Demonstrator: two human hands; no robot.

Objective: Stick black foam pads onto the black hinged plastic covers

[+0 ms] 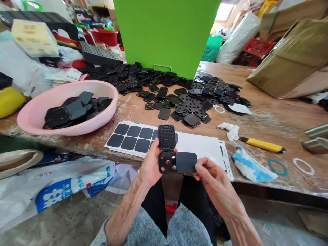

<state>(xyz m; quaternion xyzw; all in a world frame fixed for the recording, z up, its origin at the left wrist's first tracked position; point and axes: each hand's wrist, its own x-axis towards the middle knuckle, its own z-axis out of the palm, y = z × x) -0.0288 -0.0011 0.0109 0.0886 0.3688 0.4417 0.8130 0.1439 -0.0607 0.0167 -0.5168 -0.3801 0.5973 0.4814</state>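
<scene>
Left hand (151,164) was closed around a hinged black plastic piece (167,162), gripping it from the left side, with its perforated square plate facing up and its ridged mesh lid standing open above. Right hand (212,181) was pinching a matte black rounded square pad (186,162) between thumb and fingers, holding the pad's left edge against the plate. Both hands were just in front of a long white backing sheet (200,147), which lay on a scuffed wooden workbench (282,119) and carried a row of black rounded squares (128,138) at its left end.

Far left of the sheet lay a yellow padded object (10,101). Nearer the sheet, on its left, stood a round pink plastic basin (77,132) holding a heap of black square pieces (77,111). Beyond the sheet, a wide spread of black perforated plates (184,102) covered the bench in front of a tall bright-green panel (164,34).

Right of the sheet lay a crumpled white tissue (229,131), then a yellow-handled utility knife (261,145) and a crumpled blue-and-white cloth (252,165). Further right were a thin teal rubber ring (278,167) and a thin white ring (303,166). Beyond these, a large brown cardboard box (289,58) rested at the bench's far right corner.
</scene>
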